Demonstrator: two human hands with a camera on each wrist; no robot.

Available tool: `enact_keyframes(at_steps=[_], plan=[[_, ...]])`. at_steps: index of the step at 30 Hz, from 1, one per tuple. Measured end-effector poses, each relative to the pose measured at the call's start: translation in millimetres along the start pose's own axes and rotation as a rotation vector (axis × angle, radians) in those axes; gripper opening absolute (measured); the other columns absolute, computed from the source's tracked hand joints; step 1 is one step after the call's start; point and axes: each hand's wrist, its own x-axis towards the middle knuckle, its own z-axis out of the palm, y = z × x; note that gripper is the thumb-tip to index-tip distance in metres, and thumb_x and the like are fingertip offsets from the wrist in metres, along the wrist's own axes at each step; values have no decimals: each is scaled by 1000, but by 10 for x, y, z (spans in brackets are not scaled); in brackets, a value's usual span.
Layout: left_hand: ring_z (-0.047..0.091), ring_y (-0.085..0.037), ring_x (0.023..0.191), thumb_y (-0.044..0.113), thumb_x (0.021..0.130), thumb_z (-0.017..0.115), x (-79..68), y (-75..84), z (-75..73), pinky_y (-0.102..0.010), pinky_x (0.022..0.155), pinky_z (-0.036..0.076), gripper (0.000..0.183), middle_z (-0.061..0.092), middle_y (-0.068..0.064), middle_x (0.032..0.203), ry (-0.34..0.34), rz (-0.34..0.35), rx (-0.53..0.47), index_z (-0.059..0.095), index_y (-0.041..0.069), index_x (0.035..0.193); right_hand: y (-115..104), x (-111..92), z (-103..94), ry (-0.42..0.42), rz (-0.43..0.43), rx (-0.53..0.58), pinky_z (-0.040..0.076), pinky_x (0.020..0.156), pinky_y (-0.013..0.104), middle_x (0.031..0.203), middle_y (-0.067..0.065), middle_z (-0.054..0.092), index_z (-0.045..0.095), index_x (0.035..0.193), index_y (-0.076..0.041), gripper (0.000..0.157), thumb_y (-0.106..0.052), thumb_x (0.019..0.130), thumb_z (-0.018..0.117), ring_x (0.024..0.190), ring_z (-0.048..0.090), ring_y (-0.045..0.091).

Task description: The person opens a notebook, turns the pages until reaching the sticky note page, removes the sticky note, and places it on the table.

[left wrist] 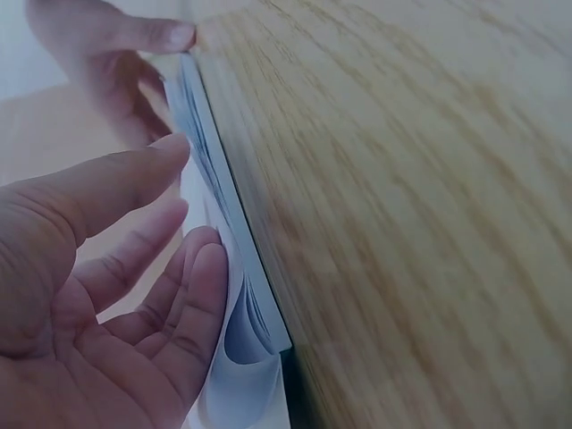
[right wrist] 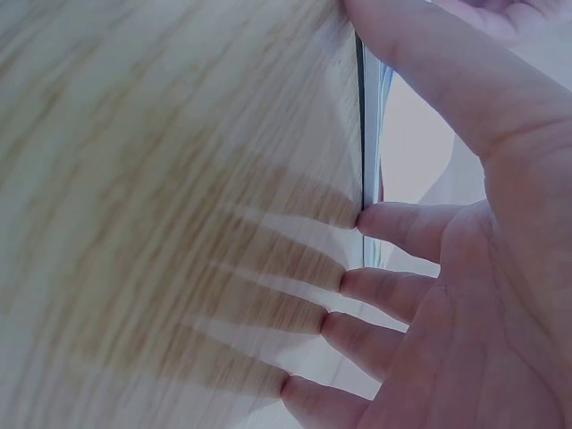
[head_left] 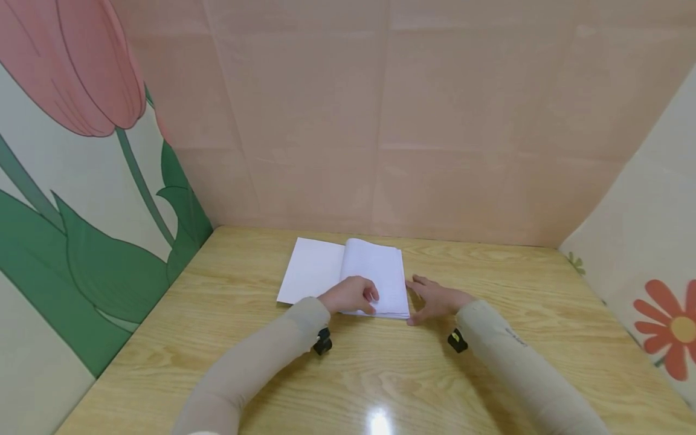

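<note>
An open notebook (head_left: pixel 372 269) lies on the wooden table, its pages blank or too faint to read. My left hand (head_left: pixel 350 295) is over the lower part of the right-hand page, fingers loosely bent. In the left wrist view, the fingers (left wrist: pixel 207 277) lie against the page and nothing is pinched between them and the thumb. My right hand (head_left: pixel 435 299) stands at the notebook's right edge with thumb and fingers spread. Its fingertips (right wrist: pixel 344 279) touch the table in the right wrist view, with the index finger at the edge of the book.
The wooden table (head_left: pixel 337 386) extends around the notebook and ends at a plain pinkish-brown backdrop (head_left: pixel 380 121). A panel with a large tulip (head_left: pixel 81 72) stands at the left. Another panel with a red flower (head_left: pixel 669 326) borders the right side.
</note>
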Motion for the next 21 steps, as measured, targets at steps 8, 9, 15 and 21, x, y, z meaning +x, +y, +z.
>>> enact_keyframes(at_steps=[8, 9, 15, 21], plan=[[49, -8, 73, 13, 71, 86, -1, 70, 16, -21, 69, 41, 24, 55, 5, 76, 8, -17, 62, 68, 8, 87, 10, 6, 8, -7, 11, 16, 18, 110, 65, 156, 32, 10, 22, 151, 2, 104, -44, 77, 78, 142, 11, 51], [49, -8, 72, 13, 71, 86, 0, 74, 19, -21, 69, 41, 24, 55, 5, 75, 10, -16, 73, 68, 9, 87, 11, 7, 9, -7, 13, 16, 18, 111, 65, 156, 31, 10, 22, 151, 2, 104, -44, 77, 78, 142, 11, 50], [49, -9, 72, 14, 72, 86, 8, 86, 19, -21, 68, 41, 23, 55, 4, 76, 13, -18, 91, 67, 9, 85, 25, 9, 9, -2, 6, 11, 18, 110, 65, 156, 32, 11, 23, 151, 2, 104, -45, 77, 78, 142, 12, 51], [50, -8, 73, 14, 73, 84, 27, 69, 17, -21, 70, 42, 21, 57, 3, 78, 10, -23, 87, 67, 10, 85, 41, 11, 3, -3, 12, 17, 18, 111, 65, 156, 30, 11, 22, 151, 1, 103, -44, 78, 78, 143, 12, 50]])
